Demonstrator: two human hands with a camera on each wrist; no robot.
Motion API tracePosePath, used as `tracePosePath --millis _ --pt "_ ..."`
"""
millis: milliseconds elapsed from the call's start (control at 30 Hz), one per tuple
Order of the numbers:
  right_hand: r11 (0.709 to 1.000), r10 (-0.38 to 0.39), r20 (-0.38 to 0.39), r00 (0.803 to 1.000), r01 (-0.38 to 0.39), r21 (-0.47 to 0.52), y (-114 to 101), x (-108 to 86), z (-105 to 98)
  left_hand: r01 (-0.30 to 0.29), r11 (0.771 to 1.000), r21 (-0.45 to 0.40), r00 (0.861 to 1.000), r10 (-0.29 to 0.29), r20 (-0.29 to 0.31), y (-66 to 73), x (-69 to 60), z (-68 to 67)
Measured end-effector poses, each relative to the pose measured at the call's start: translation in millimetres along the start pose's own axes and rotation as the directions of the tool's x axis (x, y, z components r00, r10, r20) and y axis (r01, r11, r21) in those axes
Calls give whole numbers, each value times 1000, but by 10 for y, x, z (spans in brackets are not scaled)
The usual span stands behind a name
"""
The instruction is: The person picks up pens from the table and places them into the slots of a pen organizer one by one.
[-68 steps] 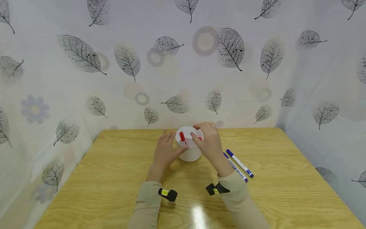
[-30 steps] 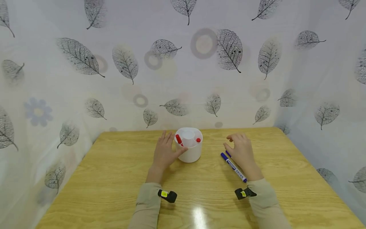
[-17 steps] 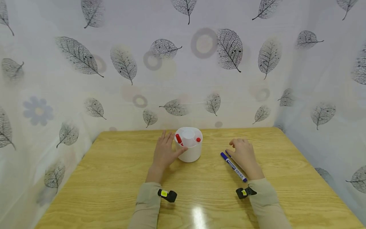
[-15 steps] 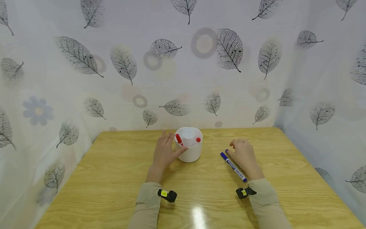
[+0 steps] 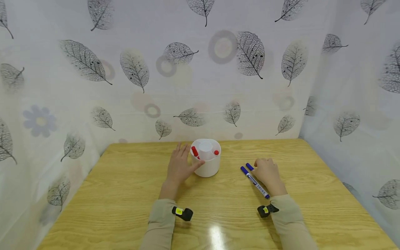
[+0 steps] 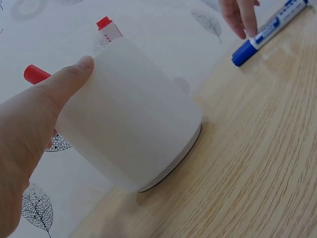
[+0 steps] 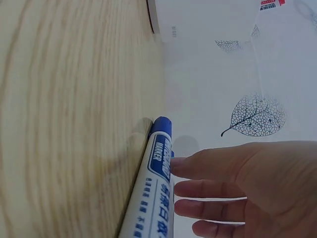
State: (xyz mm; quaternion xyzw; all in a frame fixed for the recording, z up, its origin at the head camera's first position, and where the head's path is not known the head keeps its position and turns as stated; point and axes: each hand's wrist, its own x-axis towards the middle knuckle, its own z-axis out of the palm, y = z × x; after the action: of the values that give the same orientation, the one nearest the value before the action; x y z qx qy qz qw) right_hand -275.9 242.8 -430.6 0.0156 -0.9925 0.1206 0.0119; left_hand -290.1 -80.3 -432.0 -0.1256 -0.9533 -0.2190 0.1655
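A white pen holder (image 5: 210,169) stood upright toward the back of the wooden table (image 5: 131,184). The person's left hand (image 5: 179,169) rested against it, thumb across the near wall by the rim, the other fingers fairly straight along its left side. In the holder were the left red marker (image 5: 195,151), leaning against the rim, and the right red marker (image 5: 216,152), little more than its red end showing from above. To the right of the holder, apart from it, lay the near blue marker (image 5: 255,183), with blue print on its white barrel, and the far blue marker (image 5: 249,166), slanting just beside it. The right hand (image 5: 267,175) was at the far one, covering much of it, its fingers bent; whether thumb and fingertips were clamped on that marker could not be told. Both arms wore beige sleeves (image 5: 161,220). Leaf-patterned cloth (image 5: 200,83) hung behind the table.
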Motion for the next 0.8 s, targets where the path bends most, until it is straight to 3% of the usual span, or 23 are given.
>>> tracePosePath --millis 400,800 --pt "1000 18 69 997 -17 -13 16 15 14 6 1000 -5 1000 -6 1 0 -4 -9" --pt "1000 6 54 999 -5 -19 28 39 47 6 1000 -16 1000 -6 5 20 -1 -32"
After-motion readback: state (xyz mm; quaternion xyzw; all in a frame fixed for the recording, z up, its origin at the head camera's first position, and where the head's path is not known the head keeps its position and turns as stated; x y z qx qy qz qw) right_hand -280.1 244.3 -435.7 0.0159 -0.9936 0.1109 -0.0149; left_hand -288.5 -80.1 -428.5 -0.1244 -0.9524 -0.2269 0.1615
